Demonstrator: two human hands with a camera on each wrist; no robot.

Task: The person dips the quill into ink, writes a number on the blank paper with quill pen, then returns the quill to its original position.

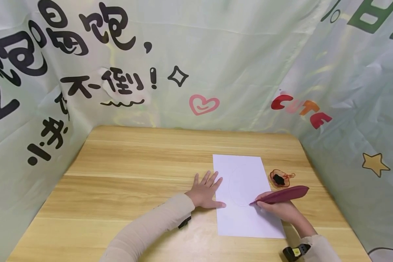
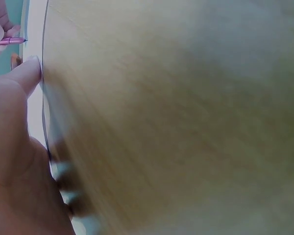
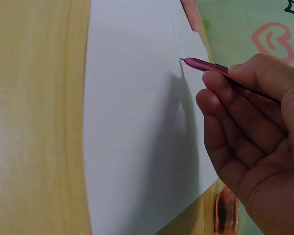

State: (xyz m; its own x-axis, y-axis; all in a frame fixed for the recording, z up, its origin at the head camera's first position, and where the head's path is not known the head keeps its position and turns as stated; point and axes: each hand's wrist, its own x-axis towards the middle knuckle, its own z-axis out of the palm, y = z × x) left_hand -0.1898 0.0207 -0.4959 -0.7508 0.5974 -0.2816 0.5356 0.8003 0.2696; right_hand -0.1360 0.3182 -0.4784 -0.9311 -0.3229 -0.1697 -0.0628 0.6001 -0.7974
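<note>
A sheet of white paper lies on the wooden table, bearing a thin, faint curved line. My right hand pinches a dark red feather pen between thumb and fingers, its plume leaning to the right. In the right wrist view the tip of the pen meets the paper at the end of the line. My left hand rests with spread fingers on the paper's left edge, thumb on the sheet. The left wrist view shows that thumb at the edge.
Right of the paper sits a small orange translucent dish with something black in it. The wooden table is bordered at the back and sides by printed cloth. A black wrist device is strapped near the right sleeve.
</note>
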